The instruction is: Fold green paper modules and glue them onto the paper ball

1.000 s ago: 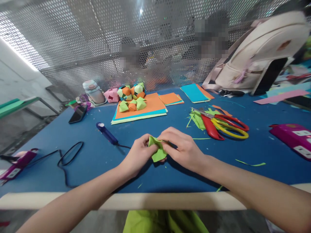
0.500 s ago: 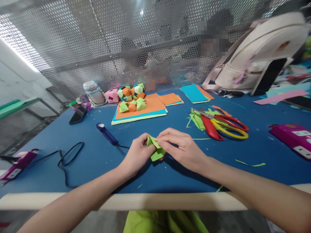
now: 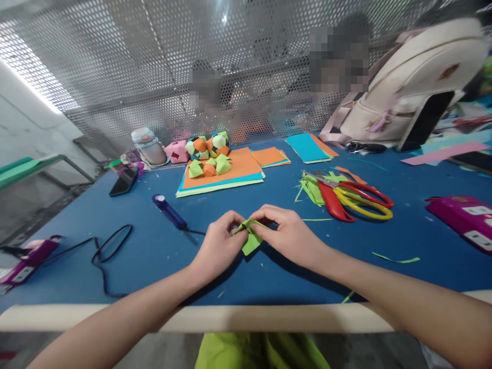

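Observation:
A small piece of folded green paper [image 3: 251,243] is held just above the blue table, between my two hands. My left hand [image 3: 222,240] pinches its left side with thumb and forefinger. On the other side, my right hand [image 3: 286,234] grips the upper right edge the same way. The paper has creases and a loose corner hanging down; its back is hidden by my fingers. Beyond the hands, folded green and orange paper pieces [image 3: 209,167] lie on a stack of coloured sheets [image 3: 240,166], with multicoloured paper balls [image 3: 218,145] behind them.
Red and yellow-handled scissors [image 3: 361,201] lie on green paper scraps [image 3: 313,190] at the right. A blue corded tool [image 3: 169,212] lies left, its black cable looping nearby. Further out are a purple case [image 3: 463,218], a phone [image 3: 123,182], a bottle [image 3: 149,147] and a backpack [image 3: 411,87].
The green paper has turned and its upper part is now bent between both hands. My right fingers have curled from lying over it into a pinch at its edge.

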A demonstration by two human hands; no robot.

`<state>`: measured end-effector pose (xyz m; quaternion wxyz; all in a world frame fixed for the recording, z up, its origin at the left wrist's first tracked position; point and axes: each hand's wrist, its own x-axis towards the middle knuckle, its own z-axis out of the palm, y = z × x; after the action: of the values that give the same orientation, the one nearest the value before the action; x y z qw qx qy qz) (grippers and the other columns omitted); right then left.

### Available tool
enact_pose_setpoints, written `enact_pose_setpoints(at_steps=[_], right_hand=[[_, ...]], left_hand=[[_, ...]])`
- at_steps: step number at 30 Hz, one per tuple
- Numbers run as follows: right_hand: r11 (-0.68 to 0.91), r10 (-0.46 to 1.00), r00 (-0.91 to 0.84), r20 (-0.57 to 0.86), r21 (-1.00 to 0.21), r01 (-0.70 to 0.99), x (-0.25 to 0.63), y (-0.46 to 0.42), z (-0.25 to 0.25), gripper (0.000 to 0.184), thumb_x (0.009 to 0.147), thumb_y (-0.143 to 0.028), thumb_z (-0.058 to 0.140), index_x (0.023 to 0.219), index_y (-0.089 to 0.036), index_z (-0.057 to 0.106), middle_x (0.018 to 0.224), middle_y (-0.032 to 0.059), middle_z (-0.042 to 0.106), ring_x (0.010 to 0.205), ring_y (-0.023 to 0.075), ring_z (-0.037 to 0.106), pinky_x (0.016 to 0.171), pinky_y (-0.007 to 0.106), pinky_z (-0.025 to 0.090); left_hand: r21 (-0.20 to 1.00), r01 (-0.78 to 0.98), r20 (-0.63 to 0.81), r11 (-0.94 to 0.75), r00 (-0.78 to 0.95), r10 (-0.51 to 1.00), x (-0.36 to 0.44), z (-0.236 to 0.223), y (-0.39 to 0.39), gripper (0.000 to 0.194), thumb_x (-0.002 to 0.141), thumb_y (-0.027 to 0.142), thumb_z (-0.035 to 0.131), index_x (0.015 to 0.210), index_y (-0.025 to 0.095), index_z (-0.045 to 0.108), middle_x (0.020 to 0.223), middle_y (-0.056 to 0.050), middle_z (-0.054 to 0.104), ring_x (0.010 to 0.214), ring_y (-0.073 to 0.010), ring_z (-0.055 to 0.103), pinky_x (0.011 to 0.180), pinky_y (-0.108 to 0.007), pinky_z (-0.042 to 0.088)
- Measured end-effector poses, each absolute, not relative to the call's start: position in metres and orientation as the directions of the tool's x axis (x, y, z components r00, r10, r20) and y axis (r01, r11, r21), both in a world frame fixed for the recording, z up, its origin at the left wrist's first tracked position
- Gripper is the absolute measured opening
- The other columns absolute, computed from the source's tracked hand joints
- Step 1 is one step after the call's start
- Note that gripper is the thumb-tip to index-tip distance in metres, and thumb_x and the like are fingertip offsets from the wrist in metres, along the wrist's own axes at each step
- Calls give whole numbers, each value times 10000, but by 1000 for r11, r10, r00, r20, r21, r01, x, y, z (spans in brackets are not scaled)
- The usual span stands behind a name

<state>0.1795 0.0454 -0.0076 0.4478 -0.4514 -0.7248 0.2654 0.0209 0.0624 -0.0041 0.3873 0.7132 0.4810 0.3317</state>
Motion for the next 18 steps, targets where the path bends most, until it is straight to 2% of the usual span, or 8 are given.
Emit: enact_pose_setpoints(at_steps=[7,9,13,18], right_hand=[[441,896,-147,419,-797,413,180,46,-9,114,812,-133,563,764,-164,662,717,-3,612,668,110,557,622,225,416],[444,893,-141,427,-790,422,181,46,-10,114,807,-120,563,760,-160,659,720,-1,612,666,109,556,620,225,413],[447,889,-120,442,-781,435,182,48,-12,120,803,-113,556,741,-160,648,705,-4,597,642,105,542,597,222,402],[452,885,-114,451,-776,440,182,50,-13,119,799,-111,553,735,-160,641,691,-6,582,630,104,534,590,224,399]], left_hand=[[928,350,-1,-131,354,935,22,3,61,41,695,181,525,727,157,533,599,55,463,555,-81,405,518,-192,334],[923,352,12,-156,380,925,20,5,61,72,732,188,494,739,155,557,614,43,482,578,-88,420,539,-198,347],[858,433,95,-276,395,914,17,5,60,253,845,297,428,685,163,571,600,34,479,591,-99,418,550,-209,347],[814,467,149,-346,406,901,18,4,60,286,859,290,435,671,167,613,620,22,546,621,-110,480,592,-212,377]])
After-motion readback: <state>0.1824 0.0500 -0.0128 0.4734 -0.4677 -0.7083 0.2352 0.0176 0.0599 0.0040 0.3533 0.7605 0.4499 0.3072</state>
